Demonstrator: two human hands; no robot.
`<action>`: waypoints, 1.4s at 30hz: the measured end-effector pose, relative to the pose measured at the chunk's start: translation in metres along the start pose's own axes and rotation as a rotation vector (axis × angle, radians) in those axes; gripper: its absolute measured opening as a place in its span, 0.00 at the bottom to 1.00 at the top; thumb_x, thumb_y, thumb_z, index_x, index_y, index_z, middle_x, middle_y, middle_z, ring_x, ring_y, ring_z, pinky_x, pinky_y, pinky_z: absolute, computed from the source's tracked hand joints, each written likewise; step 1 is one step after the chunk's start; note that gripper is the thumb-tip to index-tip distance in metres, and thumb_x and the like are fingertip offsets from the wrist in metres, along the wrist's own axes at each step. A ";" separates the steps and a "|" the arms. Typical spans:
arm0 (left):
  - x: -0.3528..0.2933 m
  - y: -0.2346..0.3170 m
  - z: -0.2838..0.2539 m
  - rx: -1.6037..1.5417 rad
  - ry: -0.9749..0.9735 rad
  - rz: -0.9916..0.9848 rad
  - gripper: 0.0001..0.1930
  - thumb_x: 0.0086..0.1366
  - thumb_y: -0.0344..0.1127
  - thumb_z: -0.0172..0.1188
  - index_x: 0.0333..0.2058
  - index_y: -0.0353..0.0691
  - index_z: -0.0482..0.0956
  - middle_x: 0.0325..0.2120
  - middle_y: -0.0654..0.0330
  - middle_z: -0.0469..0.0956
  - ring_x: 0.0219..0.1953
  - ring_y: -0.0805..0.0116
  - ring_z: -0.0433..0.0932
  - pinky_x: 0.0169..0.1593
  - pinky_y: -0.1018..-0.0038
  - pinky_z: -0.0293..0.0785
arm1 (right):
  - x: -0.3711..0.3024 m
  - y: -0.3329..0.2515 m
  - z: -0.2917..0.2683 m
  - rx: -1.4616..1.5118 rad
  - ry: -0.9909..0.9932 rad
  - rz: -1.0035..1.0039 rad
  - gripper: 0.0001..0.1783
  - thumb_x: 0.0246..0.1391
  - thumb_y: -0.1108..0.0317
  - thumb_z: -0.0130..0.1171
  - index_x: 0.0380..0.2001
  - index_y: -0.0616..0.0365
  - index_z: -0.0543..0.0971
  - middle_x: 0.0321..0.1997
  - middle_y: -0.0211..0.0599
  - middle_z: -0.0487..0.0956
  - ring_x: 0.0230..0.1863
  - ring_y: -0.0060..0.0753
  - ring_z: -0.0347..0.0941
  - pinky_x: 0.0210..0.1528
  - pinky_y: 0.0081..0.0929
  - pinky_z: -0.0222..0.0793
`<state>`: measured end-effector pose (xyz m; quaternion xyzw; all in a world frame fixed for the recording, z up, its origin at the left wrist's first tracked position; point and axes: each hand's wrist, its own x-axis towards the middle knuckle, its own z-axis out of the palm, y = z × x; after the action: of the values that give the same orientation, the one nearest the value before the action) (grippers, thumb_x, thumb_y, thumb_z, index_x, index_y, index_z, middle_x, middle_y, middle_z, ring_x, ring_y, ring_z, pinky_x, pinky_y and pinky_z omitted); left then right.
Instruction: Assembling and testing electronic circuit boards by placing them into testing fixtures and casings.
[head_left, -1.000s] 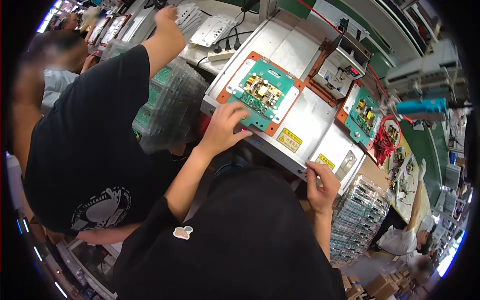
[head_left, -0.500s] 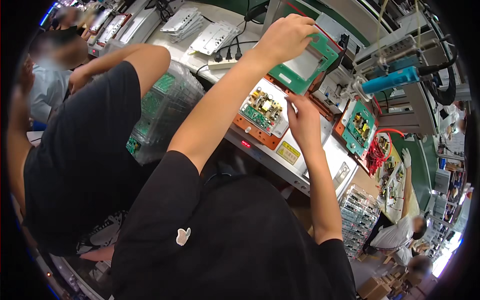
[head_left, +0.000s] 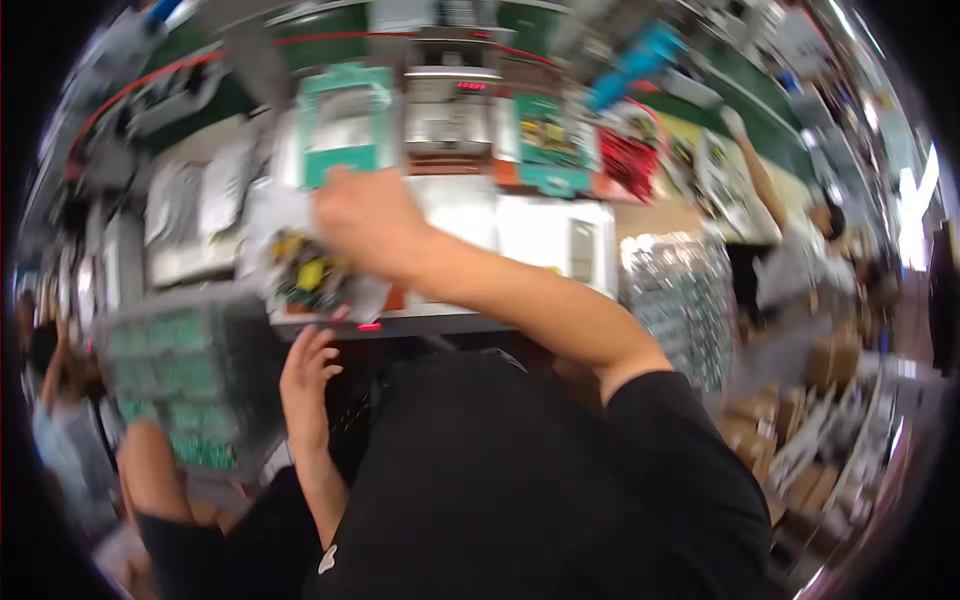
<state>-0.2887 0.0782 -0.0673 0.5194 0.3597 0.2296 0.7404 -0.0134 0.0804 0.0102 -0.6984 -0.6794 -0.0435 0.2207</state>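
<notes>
Reaching up, right hand (head_left: 370, 220) closed on green frame (head_left: 345, 125), left hand (head_left: 305, 375) lower — open, fingers spread, below circuit board (head_left: 305, 275).

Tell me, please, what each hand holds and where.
Right hand, blurred, seems to grip the teal frame at its lower edge; left hand holds nothing.

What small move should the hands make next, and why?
Probably the left hand should rise to the circuit board: the right hand is at the lower edge of the raised green lid, the board lies uncovered beneath, and the left hand hangs open below the bench.
</notes>
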 end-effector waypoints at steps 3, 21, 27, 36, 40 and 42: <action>-0.007 -0.001 -0.012 -0.424 -0.218 0.176 0.36 0.73 0.53 0.51 0.71 0.36 0.54 0.69 0.52 0.60 0.68 0.55 0.63 0.68 0.56 0.63 | -0.038 -0.035 -0.045 -0.051 0.089 0.103 0.06 0.43 0.72 0.59 0.28 0.60 0.79 0.31 0.46 0.79 0.29 0.42 0.80 0.26 0.36 0.75; 0.038 -0.006 0.110 -0.514 -0.232 -0.181 0.34 0.68 0.37 0.61 0.69 0.40 0.57 0.63 0.56 0.68 0.62 0.58 0.71 0.64 0.57 0.71 | -0.268 0.257 -0.055 0.059 0.440 0.719 0.09 0.57 0.72 0.62 0.40 0.61 0.84 0.35 0.39 0.83 0.34 0.37 0.80 0.40 0.32 0.75; 0.021 -0.014 0.121 -0.428 -0.146 -0.101 0.31 0.72 0.38 0.55 0.69 0.42 0.56 0.64 0.57 0.67 0.64 0.57 0.69 0.66 0.55 0.68 | -0.209 0.304 -0.023 -0.240 0.044 0.235 0.11 0.48 0.72 0.64 0.37 0.56 0.82 0.41 0.37 0.77 0.47 0.44 0.74 0.48 0.39 0.72; 0.012 -0.021 0.131 -0.511 -0.032 0.016 0.30 0.72 0.33 0.55 0.69 0.39 0.56 0.64 0.55 0.67 0.64 0.57 0.69 0.66 0.55 0.68 | -0.209 0.321 -0.070 -0.247 0.105 0.190 0.03 0.54 0.73 0.60 0.33 0.60 0.78 0.33 0.44 0.79 0.38 0.51 0.75 0.43 0.41 0.71; 0.022 -0.022 0.134 -0.537 -0.040 0.049 0.30 0.71 0.32 0.56 0.69 0.39 0.56 0.64 0.55 0.67 0.64 0.58 0.69 0.66 0.56 0.68 | -0.219 0.288 -0.088 0.275 0.335 0.528 0.14 0.61 0.78 0.54 0.49 0.61 0.79 0.36 0.41 0.83 0.33 0.33 0.78 0.28 0.28 0.68; 0.031 -0.018 0.139 -0.526 -0.100 0.123 0.31 0.70 0.31 0.57 0.69 0.39 0.56 0.64 0.56 0.67 0.64 0.58 0.69 0.65 0.57 0.69 | -0.225 0.236 -0.088 0.602 0.446 0.602 0.16 0.61 0.77 0.53 0.53 0.61 0.76 0.33 0.36 0.80 0.31 0.27 0.75 0.30 0.24 0.69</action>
<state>-0.1622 0.0102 -0.0657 0.3406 0.2185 0.3339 0.8513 0.2201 -0.1559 -0.0504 -0.7427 -0.3656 0.0720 0.5563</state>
